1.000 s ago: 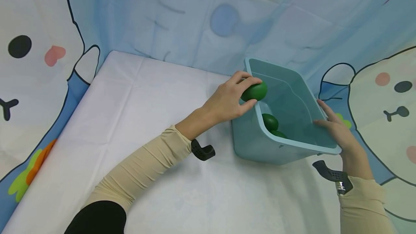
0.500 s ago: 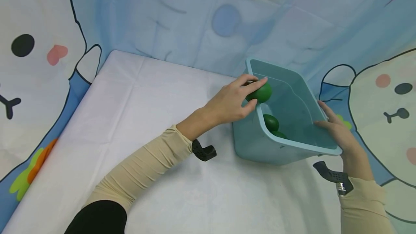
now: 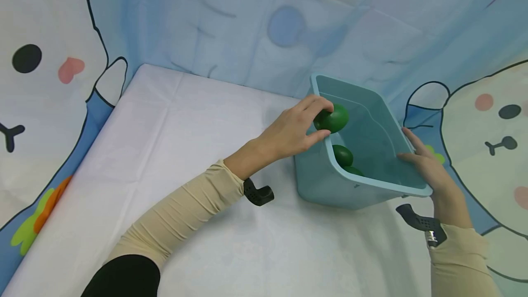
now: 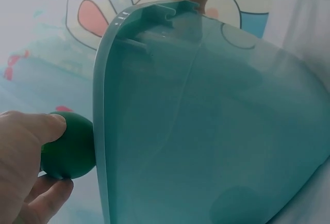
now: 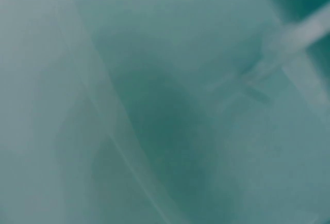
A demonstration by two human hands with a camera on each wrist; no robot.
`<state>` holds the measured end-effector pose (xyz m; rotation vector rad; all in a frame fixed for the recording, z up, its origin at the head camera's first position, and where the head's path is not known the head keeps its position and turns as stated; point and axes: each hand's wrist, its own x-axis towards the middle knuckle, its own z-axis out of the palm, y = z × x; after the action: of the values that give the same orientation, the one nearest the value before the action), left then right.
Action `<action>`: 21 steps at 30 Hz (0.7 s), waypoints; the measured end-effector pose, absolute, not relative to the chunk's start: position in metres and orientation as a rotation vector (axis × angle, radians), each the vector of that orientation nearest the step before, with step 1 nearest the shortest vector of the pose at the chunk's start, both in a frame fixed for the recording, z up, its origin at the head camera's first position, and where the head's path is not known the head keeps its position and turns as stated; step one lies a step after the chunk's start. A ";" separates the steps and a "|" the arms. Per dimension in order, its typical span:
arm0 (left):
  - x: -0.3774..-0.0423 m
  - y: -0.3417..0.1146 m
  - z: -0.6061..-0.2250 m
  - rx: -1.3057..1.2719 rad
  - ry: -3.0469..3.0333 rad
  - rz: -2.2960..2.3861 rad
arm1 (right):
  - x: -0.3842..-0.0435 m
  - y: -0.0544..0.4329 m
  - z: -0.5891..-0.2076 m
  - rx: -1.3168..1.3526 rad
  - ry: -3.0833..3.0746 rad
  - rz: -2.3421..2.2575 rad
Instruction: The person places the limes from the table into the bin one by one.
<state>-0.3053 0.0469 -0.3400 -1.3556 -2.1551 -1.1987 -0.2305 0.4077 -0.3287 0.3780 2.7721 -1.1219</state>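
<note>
Over the near-left rim of a light teal plastic bin (image 3: 330, 182), my left hand (image 3: 288, 127) holds a smooth green oval fruit (image 3: 335, 118) between thumb and fingers. The left wrist view shows the fruit (image 4: 72, 149) close against the bin's rim, with the thumb and fingertips on it. My right hand (image 3: 429, 168) grips the bin's right rim, thumb on the inner side. Two more green fruits (image 3: 343, 155) are partly visible inside the bin, cut off by its front wall. The right wrist view holds only the blurred bin wall (image 5: 165, 121).
The bin stands on a white cloth-covered table (image 3: 206, 150), near the blue patterned curtain (image 3: 247, 26) at the back. A printed cartoon curtain (image 3: 486, 159) hangs at the right, and another at the left. Dark wrist mounts (image 3: 259, 192) stick out below both hands.
The green fruit in my left hand has shifted slightly right, further over the bin's opening, and its fingers have drawn back a little on it. The right hand and the bin stay put.
</note>
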 end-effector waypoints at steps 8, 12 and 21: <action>-0.304 0.046 -0.342 -1.378 -2.064 -1.194 | -0.230 0.407 -0.328 0.364 2.787 -1.104; -0.303 0.047 -0.340 -1.391 -2.060 -1.169 | -0.229 0.408 -0.327 0.366 2.788 -1.101; -0.302 0.051 -0.338 -1.415 -2.087 -1.129 | -0.228 0.409 -0.327 0.382 2.791 -1.108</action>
<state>-0.3021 0.0506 -0.3381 -1.4145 -2.0871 -1.1291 -0.2276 0.4085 -0.3271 0.3816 2.7907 -1.1076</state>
